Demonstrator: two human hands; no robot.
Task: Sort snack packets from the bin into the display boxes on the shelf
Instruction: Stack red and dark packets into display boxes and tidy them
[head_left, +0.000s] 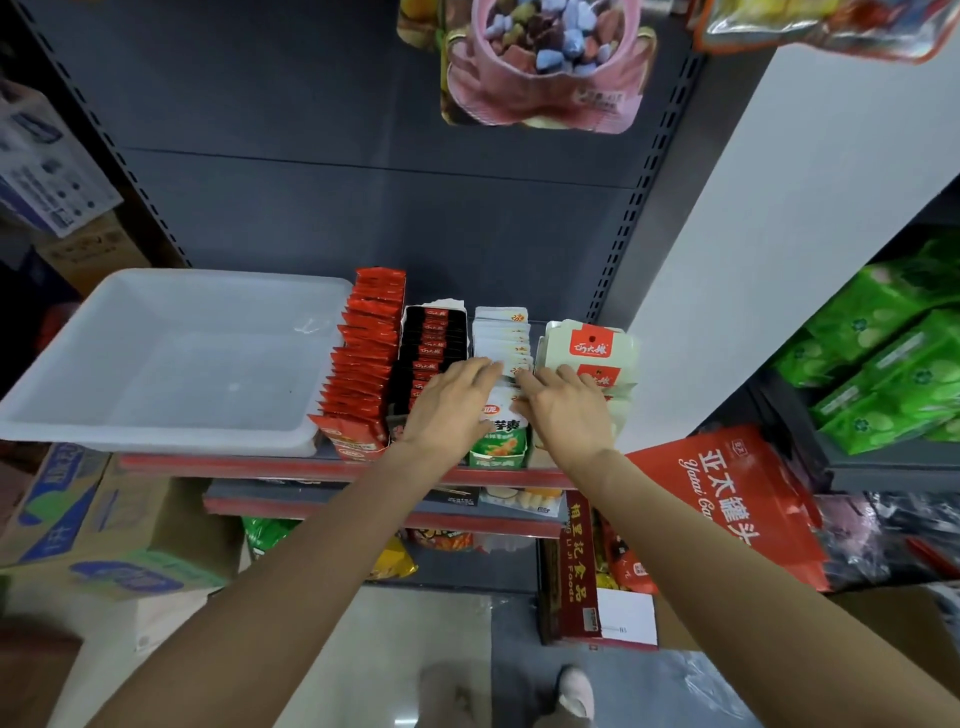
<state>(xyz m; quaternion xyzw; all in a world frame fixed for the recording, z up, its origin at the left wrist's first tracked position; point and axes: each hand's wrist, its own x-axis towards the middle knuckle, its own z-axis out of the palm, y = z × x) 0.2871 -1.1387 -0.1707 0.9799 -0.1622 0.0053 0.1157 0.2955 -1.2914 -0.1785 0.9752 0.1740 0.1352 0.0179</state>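
Both hands, left hand (451, 402), right hand (563, 408), flat on white packets (503, 340) (fingertips touching)

I see a white bin (156, 358) on the left of the red-edged shelf (260, 464). Right of it: red packets (363, 364), black packets with red labels (431, 338), white packets (501, 332), then cream packets with red labels (592, 345). Green bags (893, 358) far right.

Bin: I see the white bin (171, 364) on the shelf (249, 462), left of four packet rows.
Hands: my left hand (452, 405) and right hand (566, 410) press flat on the white packets (501, 338).
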